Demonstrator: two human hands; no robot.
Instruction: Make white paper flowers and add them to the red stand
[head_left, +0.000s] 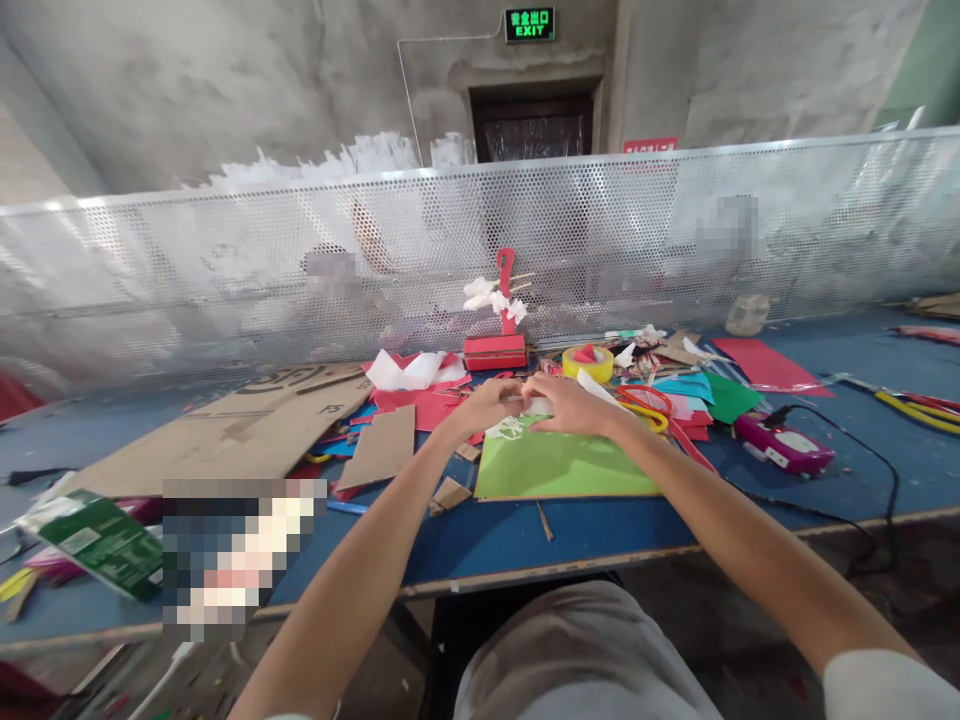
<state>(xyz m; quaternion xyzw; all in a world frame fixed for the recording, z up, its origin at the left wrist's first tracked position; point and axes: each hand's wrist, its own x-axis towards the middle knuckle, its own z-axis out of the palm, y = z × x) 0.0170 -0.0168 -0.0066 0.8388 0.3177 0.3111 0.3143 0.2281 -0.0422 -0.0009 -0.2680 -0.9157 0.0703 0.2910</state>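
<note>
Both hands meet over the far edge of a light green sheet (570, 468). My left hand (487, 405) and my right hand (570, 403) are closed, fingertips together on a small white piece of paper (537, 407). Fingers cover part of it, so its shape is unclear. Thin white strips (510, 430) lie on the green sheet beside my left hand. Just beyond the hands stands a red paper model (495, 352) with an upright post, sticks and white tufts. A yellow tape roll (588, 364) sits behind my right hand.
Flat cardboard (225, 425) and a smaller cardboard piece (379, 447) lie to the left. Red sheets (427, 408) are behind my left hand. A purple device (784, 445) with a black cable and yellow-handled scissors (911, 405) lie right. A perforated metal screen (420, 260) borders the table's back.
</note>
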